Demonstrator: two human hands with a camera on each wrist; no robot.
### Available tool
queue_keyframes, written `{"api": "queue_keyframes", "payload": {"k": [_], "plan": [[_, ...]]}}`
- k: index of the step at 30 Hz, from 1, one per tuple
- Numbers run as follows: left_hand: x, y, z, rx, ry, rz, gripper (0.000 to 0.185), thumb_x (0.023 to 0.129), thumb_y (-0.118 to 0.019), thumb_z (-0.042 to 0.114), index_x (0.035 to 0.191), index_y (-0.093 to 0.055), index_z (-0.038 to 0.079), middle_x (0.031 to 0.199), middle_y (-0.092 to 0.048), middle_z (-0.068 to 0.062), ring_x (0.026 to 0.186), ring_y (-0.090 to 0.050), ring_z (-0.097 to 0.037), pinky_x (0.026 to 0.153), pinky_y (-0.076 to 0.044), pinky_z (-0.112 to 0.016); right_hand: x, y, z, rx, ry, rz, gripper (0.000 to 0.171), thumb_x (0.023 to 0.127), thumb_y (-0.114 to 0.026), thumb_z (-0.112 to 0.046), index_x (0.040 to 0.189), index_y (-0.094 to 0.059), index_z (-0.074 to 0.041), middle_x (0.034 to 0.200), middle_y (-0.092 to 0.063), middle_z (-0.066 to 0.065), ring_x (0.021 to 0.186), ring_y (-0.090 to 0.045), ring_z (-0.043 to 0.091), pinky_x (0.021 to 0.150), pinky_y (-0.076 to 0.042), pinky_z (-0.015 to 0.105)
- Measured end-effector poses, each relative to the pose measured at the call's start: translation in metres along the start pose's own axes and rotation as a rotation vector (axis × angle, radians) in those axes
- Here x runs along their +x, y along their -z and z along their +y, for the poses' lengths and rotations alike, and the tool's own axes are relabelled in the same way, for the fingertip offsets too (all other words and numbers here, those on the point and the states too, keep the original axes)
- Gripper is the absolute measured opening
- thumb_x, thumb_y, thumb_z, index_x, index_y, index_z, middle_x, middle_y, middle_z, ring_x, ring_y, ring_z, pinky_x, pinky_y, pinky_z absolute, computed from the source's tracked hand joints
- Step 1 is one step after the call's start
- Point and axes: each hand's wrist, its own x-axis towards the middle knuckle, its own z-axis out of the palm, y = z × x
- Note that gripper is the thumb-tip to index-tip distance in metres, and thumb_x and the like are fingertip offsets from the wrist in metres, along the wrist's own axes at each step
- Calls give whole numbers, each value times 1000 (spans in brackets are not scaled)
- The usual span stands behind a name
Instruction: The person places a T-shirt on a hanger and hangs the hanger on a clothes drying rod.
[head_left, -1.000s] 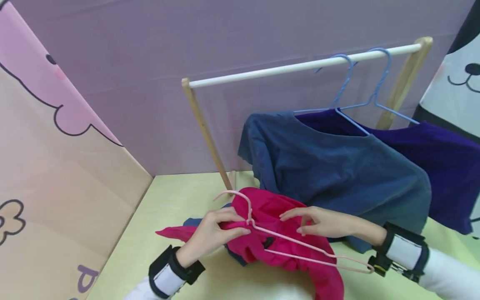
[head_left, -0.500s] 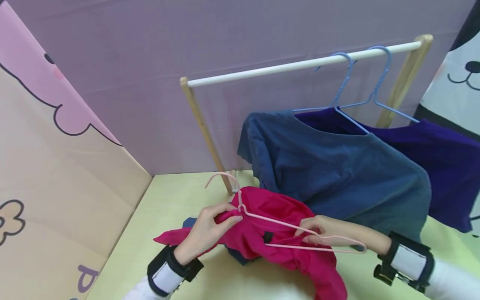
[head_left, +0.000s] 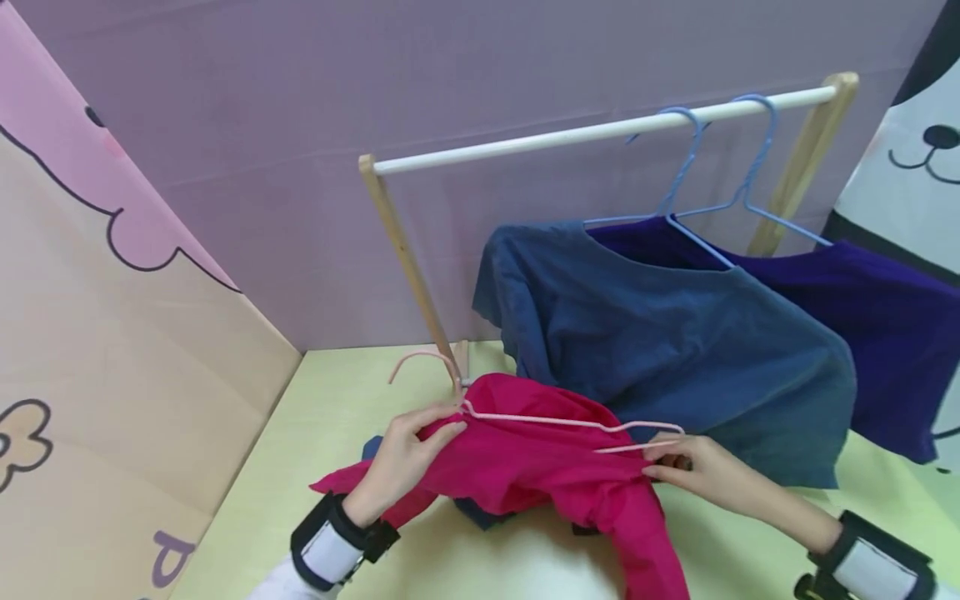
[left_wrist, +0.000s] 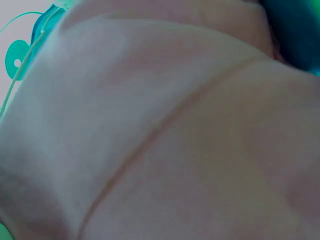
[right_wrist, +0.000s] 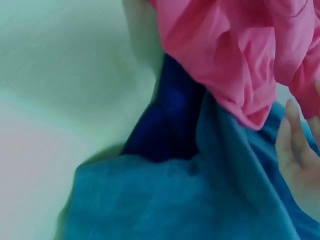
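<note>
A crumpled red shirt (head_left: 525,467) lies on the table under both hands. At its upper left my left hand (head_left: 416,454) pinches the fabric beside the neck of a pink hanger (head_left: 540,418). The hook points up and left; part of the lower bar is hidden in the shirt. My right hand (head_left: 697,467) pinches the shirt's edge near the hanger's right end; whether it also grips the hanger I cannot tell. In the right wrist view the shirt (right_wrist: 225,60) hangs in folds beside the hand (right_wrist: 300,155). Skin fills most of the left wrist view.
Behind stands a rack with a white rod (head_left: 525,148) and wooden posts. A grey-blue shirt (head_left: 675,333) and a purple one (head_left: 885,333) hang there on blue hangers (head_left: 682,171). Dark blue cloth (head_left: 480,512) shows under the red shirt. A printed panel (head_left: 150,350) borders the left.
My right hand entered the folds, took hold of the shirt's edge and drew it right, over part of the hanger. My left hand moved slightly left and up with the hanger's neck.
</note>
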Motion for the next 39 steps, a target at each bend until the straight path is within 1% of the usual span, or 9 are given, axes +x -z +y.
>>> {"api": "queue_keyframes", "payload": {"k": [3, 7, 11, 16, 18, 23, 26, 31, 39], "plan": [[-1, 1, -5, 12, -3, 5, 27, 79, -65, 8, 105, -64, 3, 102, -63, -8, 92, -58, -20, 76, -48, -22, -7, 3, -1, -81, -45, 83, 7, 80, -63, -10, 87, -65, -10, 81, -59, -8, 66, -51, -3, 52, -43, 19], [0, 3, -9, 15, 12, 2, 26, 80, -64, 11, 105, -64, 3, 100, -63, -8, 87, -57, -19, 72, -48, -22, -12, 4, -3, -177, 61, 192, 18, 74, -67, -2, 85, -64, -17, 79, -58, -9, 68, -54, -2, 56, -43, 12], [-1, 4, -11, 50, 15, -28, 25, 81, -64, 12, 103, -65, 2, 97, -64, -8, 84, -57, -17, 69, -48, -22, -14, 11, -5, -202, 120, 233, 28, 68, -69, 6, 84, -66, -18, 83, -60, -8, 71, -57, -3, 60, -42, 8], [-1, 3, -8, 80, 24, -85, 25, 81, -64, 15, 103, -65, 4, 98, -64, -7, 84, -58, -17, 68, -48, -22, -12, 21, -11, -198, 146, 266, 30, 67, -68, 10, 83, -65, -16, 82, -60, -7, 72, -57, -3, 60, -42, 7], [0, 2, -5, 83, 27, -92, 25, 81, -64, 16, 103, -65, 5, 99, -64, -7, 86, -58, -17, 70, -48, -22, -9, 24, -16, -195, 188, 295, 30, 66, -69, 11, 83, -65, -14, 82, -60, -5, 72, -57, -2, 62, -42, 7], [4, -4, 2, 56, 10, -114, 24, 82, -63, 15, 103, -64, 4, 97, -64, -7, 82, -57, -17, 67, -47, -21, 5, 25, -32, -258, 299, 357, 14, 77, -66, -6, 88, -65, -15, 87, -60, -7, 79, -55, 2, 71, -42, 8], [7, -8, 6, 36, -18, -121, 25, 82, -63, 15, 104, -63, 4, 95, -64, -7, 77, -55, -15, 63, -47, -20, 13, 23, -42, -277, 288, 375, 20, 75, -67, -3, 89, -64, -17, 89, -59, -10, 81, -54, 2, 74, -41, 8], [11, -17, 9, -4, -49, -117, 23, 81, -64, 13, 102, -63, 3, 95, -63, -7, 79, -56, -15, 65, -48, -21, 25, 14, -56, -233, 231, 392, 41, 61, -69, 17, 87, -64, -14, 85, -59, -7, 79, -53, 2, 75, -40, 6], [15, -33, 15, -50, -58, -134, 24, 81, -64, 11, 103, -62, 2, 96, -62, -9, 82, -55, -17, 67, -49, -21, 37, -6, -68, -153, 218, 361, 36, 67, -66, 16, 89, -62, -13, 88, -58, -6, 81, -54, 4, 75, -41, 8]]}}
